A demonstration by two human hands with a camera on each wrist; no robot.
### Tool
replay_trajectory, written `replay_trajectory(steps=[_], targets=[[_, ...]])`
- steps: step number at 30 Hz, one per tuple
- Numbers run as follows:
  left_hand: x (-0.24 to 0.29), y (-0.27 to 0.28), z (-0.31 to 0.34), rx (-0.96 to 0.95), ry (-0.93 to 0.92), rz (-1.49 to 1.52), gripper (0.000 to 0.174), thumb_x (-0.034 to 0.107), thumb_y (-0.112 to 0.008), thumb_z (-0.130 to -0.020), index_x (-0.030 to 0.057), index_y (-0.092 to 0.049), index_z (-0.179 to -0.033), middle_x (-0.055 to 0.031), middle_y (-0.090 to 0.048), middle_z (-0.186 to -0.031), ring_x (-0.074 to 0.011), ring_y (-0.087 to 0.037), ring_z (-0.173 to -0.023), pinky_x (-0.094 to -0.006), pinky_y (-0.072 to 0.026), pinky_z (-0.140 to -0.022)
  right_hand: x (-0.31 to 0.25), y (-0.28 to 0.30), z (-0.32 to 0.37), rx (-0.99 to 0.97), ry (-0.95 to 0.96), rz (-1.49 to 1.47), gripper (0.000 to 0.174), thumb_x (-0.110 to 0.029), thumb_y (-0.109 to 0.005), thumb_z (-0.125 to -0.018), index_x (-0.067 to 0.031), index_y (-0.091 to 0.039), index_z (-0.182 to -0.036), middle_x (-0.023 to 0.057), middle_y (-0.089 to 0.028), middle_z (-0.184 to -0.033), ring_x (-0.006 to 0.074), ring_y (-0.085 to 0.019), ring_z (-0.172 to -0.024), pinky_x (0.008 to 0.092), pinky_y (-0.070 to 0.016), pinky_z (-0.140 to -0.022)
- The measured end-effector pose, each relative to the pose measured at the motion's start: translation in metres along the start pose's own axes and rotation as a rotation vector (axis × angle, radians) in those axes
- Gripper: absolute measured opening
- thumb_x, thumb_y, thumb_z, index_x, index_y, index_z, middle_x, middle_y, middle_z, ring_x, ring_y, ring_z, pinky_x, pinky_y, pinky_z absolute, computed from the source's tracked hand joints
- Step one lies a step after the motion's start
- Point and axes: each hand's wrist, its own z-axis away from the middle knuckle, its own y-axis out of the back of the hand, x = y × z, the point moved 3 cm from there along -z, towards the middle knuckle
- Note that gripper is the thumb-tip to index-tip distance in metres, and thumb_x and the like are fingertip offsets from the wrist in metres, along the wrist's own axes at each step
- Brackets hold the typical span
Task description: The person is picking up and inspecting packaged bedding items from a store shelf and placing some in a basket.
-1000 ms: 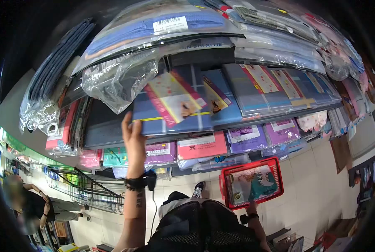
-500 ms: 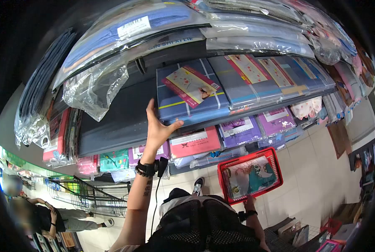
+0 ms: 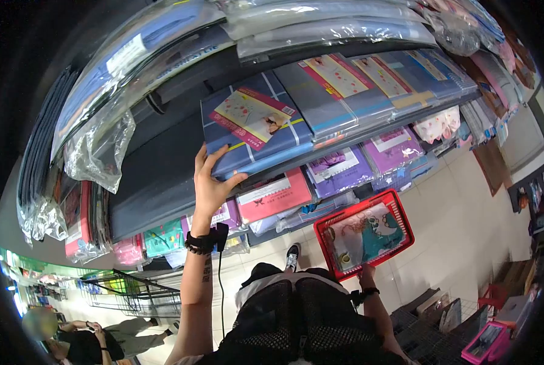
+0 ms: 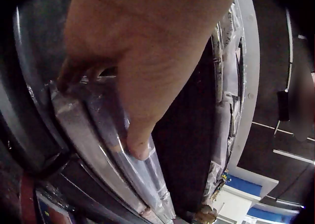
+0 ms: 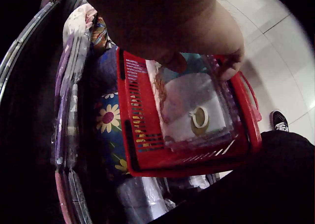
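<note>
Touching L hand (image 3: 212, 188): blue pkg (image 3: 275, 145), wht/yel stripes, pink-edged label (image 3: 252, 115).

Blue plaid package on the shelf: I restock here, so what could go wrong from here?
The left hand holds only one corner of the blue plaid package, so it might tilt or slide. The right hand holds the red basket, so a second grip could come late.

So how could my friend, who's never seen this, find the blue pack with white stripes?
Start at the long dark shelf across the head view. Follow its row of flat packs to the left end. The blue pack there has crossing white stripes and, unlike its neighbours, the left hand at its front corner.
</note>
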Motion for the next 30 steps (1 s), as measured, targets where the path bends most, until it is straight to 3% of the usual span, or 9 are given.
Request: replay_trajectory(steps=[7, 18, 19, 20, 22, 25, 27, 29, 30], targets=[[0.007, -0.004, 0.001, 0.010, -0.061, -0.072, 0.071, 0.025, -0.091, -0.057, 0.0106, -0.063, -0.121, -0.0286, -0.043, -0.138, -0.0379, -0.050, -0.124, -0.0410, -0.0466, -0.097, 0.056, 0.021, -0.045, 0.270, -0.061, 0.334, 0.016, -0.019, -0.064, -0.076, -0.0134, -0.054, -0.088, 0.0048, -0.054, -0.072, 0.0179, -0.051, -0.055, 0.0325, -0.0423, -0.048], [0.006, -0.004, -0.002, 0.010, -0.070, -0.096, 0.065, 0.025, -0.089, -0.061, 0.0082, -0.064, -0.118, -0.0358, -0.044, -0.134, -0.0415, -0.051, -0.123, -0.0410, -0.0483, -0.094, 0.015, -0.018, -0.004, 0.117, -0.097, 0.064, 0.019, -0.015, -0.063, -0.076, -0.0120, -0.055, -0.092, 0.0051, -0.054, -0.083, 0.0197, -0.053, -0.069, 0.0354, -0.0462, -0.058], [0.008, -0.002, -0.004, 0.029, -0.057, -0.123, 0.064, 0.026, -0.089, -0.061, 0.0083, -0.064, -0.118, -0.0354, -0.045, -0.133, -0.0420, -0.050, -0.124, -0.0415, -0.0473, -0.095, 0.033, -0.021, -0.033, 0.116, -0.097, 0.064, 0.019, -0.015, -0.063, -0.076, -0.0120, -0.055, -0.092, 0.0051, -0.054, -0.083, 0.0197, -0.053, -0.069, 0.0354, -0.0462, -0.058], [0.009, -0.004, -0.003, 0.033, -0.042, -0.146, 0.064, 0.026, -0.089, -0.061, 0.0083, -0.065, -0.118, -0.0349, -0.046, -0.132, -0.0424, -0.048, -0.125, -0.0420, -0.0463, -0.096, 0.055, -0.020, -0.062, -0.035, 0.274, 0.145, 0.020, -0.014, -0.064, -0.075, -0.0120, -0.055, -0.092, 0.0051, -0.054, -0.081, 0.0198, -0.053, -0.067, 0.0356, -0.0463, -0.057], [0.014, -0.010, 0.000, 0.092, -0.080, -0.216, 0.059, 0.024, -0.087, -0.063, 0.0063, -0.065, -0.115, -0.0253, -0.057, -0.125, -0.0406, -0.046, -0.128, -0.0440, -0.0428, -0.099, 0.029, -0.021, -0.020, 0.063, -0.092, 0.126, 0.023, -0.013, -0.064, -0.073, -0.0123, -0.057, -0.095, 0.0051, -0.055, -0.078, 0.0200, -0.054, -0.066, 0.0346, -0.0462, -0.055], [0.012, -0.017, 0.005, 0.158, -0.162, -0.240, 0.057, 0.025, -0.086, -0.065, 0.0040, -0.064, -0.113, -0.0176, -0.063, -0.118, -0.0403, -0.048, -0.125, -0.0454, -0.0405, -0.101, 0.011, -0.033, 0.003, 0.037, -0.011, 0.029, 0.014, -0.016, -0.065, -0.072, -0.0049, -0.060, -0.079, 0.0089, -0.060, -0.078, 0.0232, -0.057, -0.058, 0.0408, -0.0457, -0.048], [0.013, -0.031, 0.012, 0.147, -0.119, -0.232, 0.062, 0.024, -0.085, -0.069, 0.0025, -0.059, -0.121, -0.0207, -0.058, -0.124, -0.0391, -0.046, -0.127, -0.0437, -0.0385, -0.103, 0.052, -0.032, -0.050, 0.310, 0.003, 0.448, 0.041, -0.023, -0.065, -0.073, 0.0054, -0.054, -0.101, 0.0166, -0.061, -0.080, 0.0283, -0.061, -0.062, 0.0420, -0.0504, -0.054], [-0.008, -0.022, 0.019, 0.183, -0.040, -0.050, 0.066, 0.019, -0.078, -0.078, 0.0003, -0.047, -0.133, -0.0223, -0.049, -0.134, -0.0344, -0.047, -0.126, -0.0398, -0.0366, -0.104, 0.013, -0.040, -0.007, 0.184, -0.065, 0.350, 0.051, -0.023, -0.065, -0.074, 0.0073, -0.049, -0.111, 0.0205, -0.061, -0.085, 0.0297, -0.063, -0.068, 0.0412, -0.0514, -0.055], [-0.020, -0.031, 0.025, 0.196, 0.018, 0.153, 0.068, 0.016, -0.073, -0.083, -0.0007, -0.039, -0.139, -0.0230, -0.045, -0.138, -0.0315, -0.050, -0.123, -0.0373, -0.0369, -0.104, 0.022, -0.040, -0.015, 0.104, 0.100, 0.837, 0.048, -0.026, -0.068, -0.074, 0.0021, -0.054, -0.111, 0.0169, -0.064, -0.093, 0.0296, -0.064, -0.079, 0.0430, -0.0515, -0.062]])
